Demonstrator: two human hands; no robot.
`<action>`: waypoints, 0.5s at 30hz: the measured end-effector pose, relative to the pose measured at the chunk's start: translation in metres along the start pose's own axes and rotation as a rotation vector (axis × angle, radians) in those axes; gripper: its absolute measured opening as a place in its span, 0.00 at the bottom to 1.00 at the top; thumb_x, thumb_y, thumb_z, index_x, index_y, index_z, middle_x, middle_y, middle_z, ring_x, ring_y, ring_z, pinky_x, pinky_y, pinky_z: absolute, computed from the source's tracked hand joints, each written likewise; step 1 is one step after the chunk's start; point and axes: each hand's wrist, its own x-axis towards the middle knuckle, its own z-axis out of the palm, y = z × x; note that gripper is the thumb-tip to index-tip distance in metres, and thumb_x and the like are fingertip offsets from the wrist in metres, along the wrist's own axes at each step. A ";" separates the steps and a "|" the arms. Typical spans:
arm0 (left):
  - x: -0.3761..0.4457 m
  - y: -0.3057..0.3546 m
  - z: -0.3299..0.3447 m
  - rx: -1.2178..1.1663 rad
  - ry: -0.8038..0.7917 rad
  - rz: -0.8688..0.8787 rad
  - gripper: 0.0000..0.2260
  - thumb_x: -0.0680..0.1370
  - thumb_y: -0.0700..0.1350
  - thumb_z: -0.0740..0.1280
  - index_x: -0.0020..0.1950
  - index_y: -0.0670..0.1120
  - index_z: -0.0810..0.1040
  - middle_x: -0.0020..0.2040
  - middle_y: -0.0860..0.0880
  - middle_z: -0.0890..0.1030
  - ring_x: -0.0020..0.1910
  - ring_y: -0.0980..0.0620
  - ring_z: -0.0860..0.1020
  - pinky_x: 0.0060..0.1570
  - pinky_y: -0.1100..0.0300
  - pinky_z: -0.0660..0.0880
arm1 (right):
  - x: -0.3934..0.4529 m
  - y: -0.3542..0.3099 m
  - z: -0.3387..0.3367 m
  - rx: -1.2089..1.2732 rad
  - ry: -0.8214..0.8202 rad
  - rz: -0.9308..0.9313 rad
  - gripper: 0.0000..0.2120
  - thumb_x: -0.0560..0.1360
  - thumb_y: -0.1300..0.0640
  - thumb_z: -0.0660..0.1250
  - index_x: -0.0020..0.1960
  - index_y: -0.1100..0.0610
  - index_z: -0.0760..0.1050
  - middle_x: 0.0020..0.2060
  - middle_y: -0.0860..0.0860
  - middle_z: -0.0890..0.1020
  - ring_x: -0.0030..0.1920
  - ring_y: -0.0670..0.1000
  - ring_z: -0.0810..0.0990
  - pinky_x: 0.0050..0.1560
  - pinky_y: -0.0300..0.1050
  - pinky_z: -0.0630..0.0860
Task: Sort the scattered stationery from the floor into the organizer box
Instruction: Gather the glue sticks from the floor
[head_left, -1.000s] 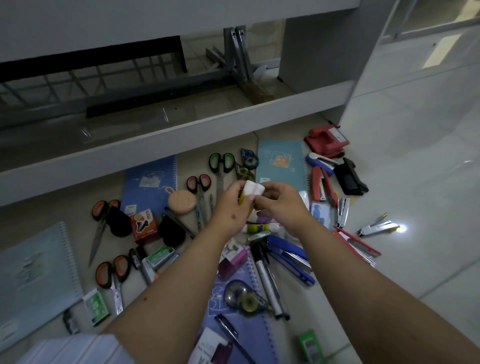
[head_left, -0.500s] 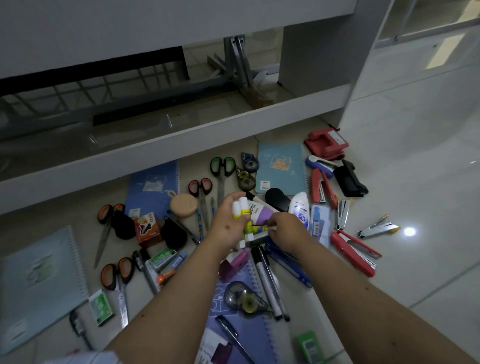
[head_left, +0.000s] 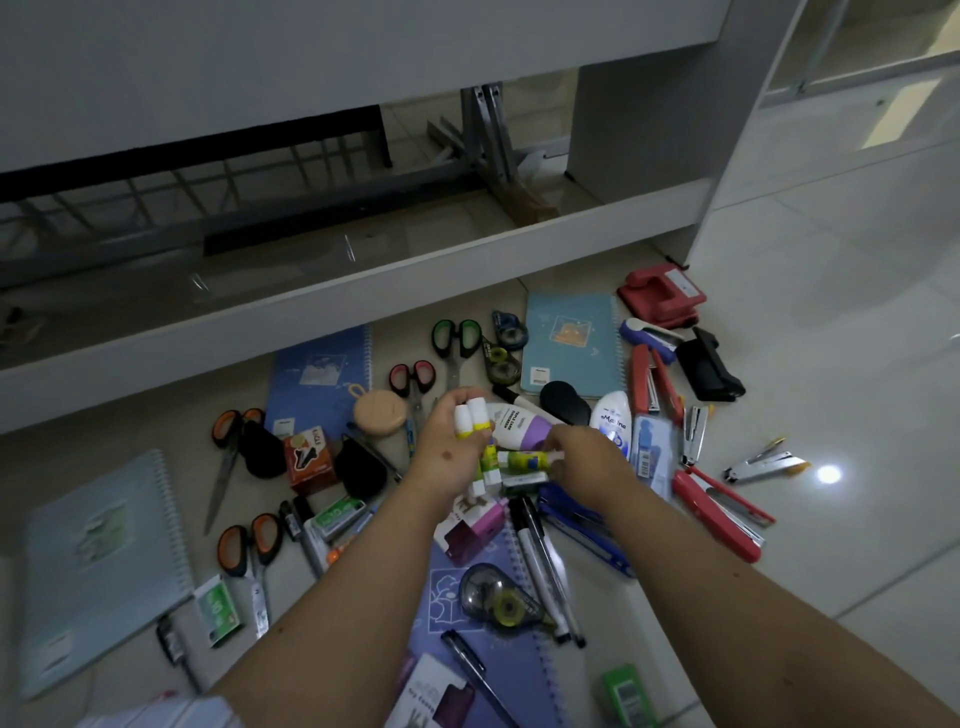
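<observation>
Head view, dim light. My left hand (head_left: 447, 452) is closed around two glue sticks (head_left: 471, 420), white caps up, yellow-green bodies partly hidden in the fist. My right hand (head_left: 584, 460) pinches a third glue stick (head_left: 524, 459) by its right end; it lies crosswise, cap end pointing left toward the left hand, just above the pile. More glue sticks (head_left: 488, 462) lie on the floor (head_left: 831, 322) directly beneath both hands.

Just beyond the hands: a white-and-purple bottle (head_left: 522, 427) on its side, and right of it a white Marina bottle (head_left: 613, 418) touching a blue card pack (head_left: 652, 447).

Far row, left to right: blue spiral notebook (head_left: 322, 379), red-handled scissors (head_left: 413, 379), green-handled scissors (head_left: 457, 340), teal notebook (head_left: 571, 343), red hole punch (head_left: 662, 293). Right side: red staplers (head_left: 652, 384), a long red stapler (head_left: 719, 512), a metal staple remover (head_left: 763, 462) well apart on the tile.

Left side: two orange-handled scissors (head_left: 249, 543), an orange box (head_left: 306, 457), a pale green notebook (head_left: 98, 561). Near: a purple notebook (head_left: 483, 623) carrying a correction-tape dispenser (head_left: 493, 597); black markers (head_left: 540, 561) lie along its right edge.

Organizer box: I cannot tell which object it is, if in view.
</observation>
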 end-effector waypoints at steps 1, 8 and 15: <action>0.000 0.001 -0.001 -0.008 0.015 0.001 0.17 0.77 0.30 0.62 0.60 0.48 0.69 0.58 0.41 0.74 0.53 0.46 0.75 0.48 0.52 0.76 | -0.001 -0.002 -0.003 0.084 0.033 -0.005 0.14 0.74 0.64 0.62 0.60 0.59 0.74 0.58 0.59 0.75 0.58 0.59 0.75 0.54 0.44 0.71; -0.010 0.010 -0.012 0.001 0.051 0.040 0.21 0.76 0.32 0.64 0.68 0.44 0.67 0.60 0.41 0.75 0.52 0.47 0.75 0.48 0.55 0.75 | -0.009 -0.040 -0.033 0.814 0.144 -0.017 0.14 0.71 0.68 0.67 0.57 0.60 0.76 0.48 0.56 0.79 0.46 0.52 0.78 0.48 0.44 0.76; -0.035 0.016 -0.044 -0.015 -0.003 0.080 0.18 0.78 0.33 0.62 0.66 0.45 0.68 0.49 0.50 0.73 0.45 0.53 0.74 0.52 0.51 0.75 | -0.024 -0.091 -0.033 1.077 0.049 0.000 0.15 0.70 0.61 0.73 0.54 0.64 0.76 0.41 0.55 0.79 0.40 0.50 0.79 0.38 0.42 0.78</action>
